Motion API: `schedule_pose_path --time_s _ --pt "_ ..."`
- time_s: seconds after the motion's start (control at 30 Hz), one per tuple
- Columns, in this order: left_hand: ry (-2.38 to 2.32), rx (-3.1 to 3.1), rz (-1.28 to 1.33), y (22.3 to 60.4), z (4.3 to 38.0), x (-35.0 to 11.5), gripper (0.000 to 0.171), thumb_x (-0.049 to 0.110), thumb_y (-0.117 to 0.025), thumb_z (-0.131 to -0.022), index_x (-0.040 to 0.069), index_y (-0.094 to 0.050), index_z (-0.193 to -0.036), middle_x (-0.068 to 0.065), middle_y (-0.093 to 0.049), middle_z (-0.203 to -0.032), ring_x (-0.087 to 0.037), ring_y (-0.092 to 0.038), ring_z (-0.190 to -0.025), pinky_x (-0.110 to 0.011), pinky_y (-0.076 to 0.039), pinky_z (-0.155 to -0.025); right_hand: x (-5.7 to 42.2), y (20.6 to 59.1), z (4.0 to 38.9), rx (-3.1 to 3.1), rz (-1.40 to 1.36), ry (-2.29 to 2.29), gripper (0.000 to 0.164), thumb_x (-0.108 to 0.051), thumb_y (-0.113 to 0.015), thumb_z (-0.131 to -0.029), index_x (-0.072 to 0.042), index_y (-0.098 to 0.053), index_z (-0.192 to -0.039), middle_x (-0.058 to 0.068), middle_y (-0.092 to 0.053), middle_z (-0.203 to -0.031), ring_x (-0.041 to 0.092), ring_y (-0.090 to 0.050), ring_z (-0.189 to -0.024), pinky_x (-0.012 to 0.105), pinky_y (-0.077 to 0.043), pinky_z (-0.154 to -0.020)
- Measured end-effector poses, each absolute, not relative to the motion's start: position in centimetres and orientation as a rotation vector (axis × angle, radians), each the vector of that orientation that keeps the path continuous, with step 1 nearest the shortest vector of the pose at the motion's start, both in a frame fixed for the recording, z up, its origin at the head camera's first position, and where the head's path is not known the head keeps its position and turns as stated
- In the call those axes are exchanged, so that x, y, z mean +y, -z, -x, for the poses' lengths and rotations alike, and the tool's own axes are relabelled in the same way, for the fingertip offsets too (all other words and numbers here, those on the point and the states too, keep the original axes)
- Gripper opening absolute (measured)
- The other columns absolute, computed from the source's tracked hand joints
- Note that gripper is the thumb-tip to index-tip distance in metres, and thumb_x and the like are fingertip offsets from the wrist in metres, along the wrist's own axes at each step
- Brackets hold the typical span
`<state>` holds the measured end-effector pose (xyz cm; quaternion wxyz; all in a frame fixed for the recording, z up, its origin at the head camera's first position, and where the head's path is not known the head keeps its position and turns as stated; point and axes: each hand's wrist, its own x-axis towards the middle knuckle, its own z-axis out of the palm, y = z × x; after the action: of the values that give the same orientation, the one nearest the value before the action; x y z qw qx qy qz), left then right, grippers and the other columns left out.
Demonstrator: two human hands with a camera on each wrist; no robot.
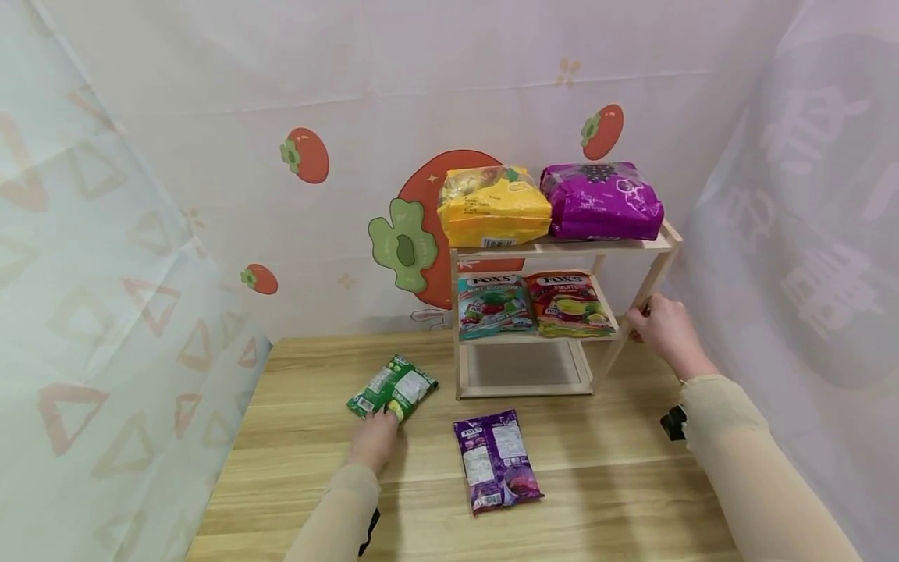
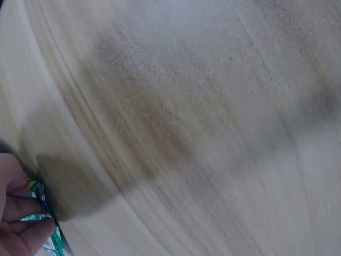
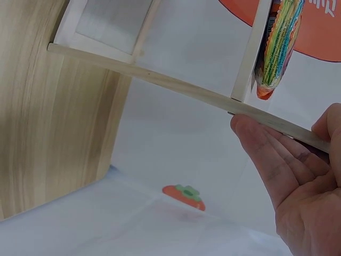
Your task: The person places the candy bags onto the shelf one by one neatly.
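Note:
My left hand [image 1: 374, 441] is at the near edge of a green candy bag [image 1: 410, 386] lying on the table. In the left wrist view, its thumb and fingers pinch the green bag [image 2: 56, 242]. My right hand [image 1: 663, 332] grips the right front post of a small wooden shelf [image 1: 537, 339]. The right wrist view shows the thumb on one side of the post [image 3: 186, 92] and fingers on the other. A purple Fox's candy bag [image 1: 497, 462] lies flat in front of the shelf, touched by neither hand.
Yellow [image 1: 495, 211] and purple [image 1: 604, 203] bags sit on the shelf's top. Its middle tier holds a teal Fox's bag [image 1: 495, 307] and a red-orange one [image 1: 569, 304]. A wooden table [image 1: 295, 437] lies beneath; printed cloth [image 1: 365, 47] hangs behind and at both sides.

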<state>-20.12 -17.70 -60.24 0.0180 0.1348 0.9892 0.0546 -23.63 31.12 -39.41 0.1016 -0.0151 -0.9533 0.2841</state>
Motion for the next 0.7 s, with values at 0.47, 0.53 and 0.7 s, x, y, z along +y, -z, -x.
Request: schedule_pose_path --time_s 0.47,0.53,0.7 --pt "-0.582 2.98 -0.318 57.6 19.6 -17.9 0.017 0.02 -0.063 -0.08 0.011 -0.051 -0.088 0.0 -0.051 -0.066 -0.016 -0.047 -0.056 -0.035 -0.04 -0.05 31.1 39.7 23.7 -2.803 0.038 -0.891 0.025 -0.014 -0.048 -0.091 0.01 -0.054 -0.092 0.023 -0.064 -0.075 0.028 -0.065 -0.06 0.032 -0.051 -0.05" --pt "-0.661 2.942 -0.273 57.1 19.3 -17.7 0.015 0.02 -0.062 -0.081 0.013 -0.05 -0.086 0.001 -0.05 -0.065 -0.015 -0.045 -0.055 -0.032 -0.038 -0.047 31.2 39.8 23.7 -2.8 0.033 -0.899 0.025 -0.014 -0.047 -0.091 0.011 -0.054 -0.092 0.023 -0.064 -0.076 0.029 -0.065 -0.061 0.033 -0.051 -0.05" --pt "-0.864 2.884 -0.199 56.8 19.0 -17.8 0.013 0.019 -0.061 -0.08 0.015 -0.049 -0.082 0.001 -0.052 -0.066 -0.014 -0.045 -0.054 -0.029 -0.036 -0.045 31.2 39.8 23.7 -2.802 0.032 -0.904 0.025 -0.014 -0.047 -0.091 0.011 -0.054 -0.093 0.024 -0.064 -0.077 0.029 -0.065 -0.062 0.034 -0.052 -0.051"
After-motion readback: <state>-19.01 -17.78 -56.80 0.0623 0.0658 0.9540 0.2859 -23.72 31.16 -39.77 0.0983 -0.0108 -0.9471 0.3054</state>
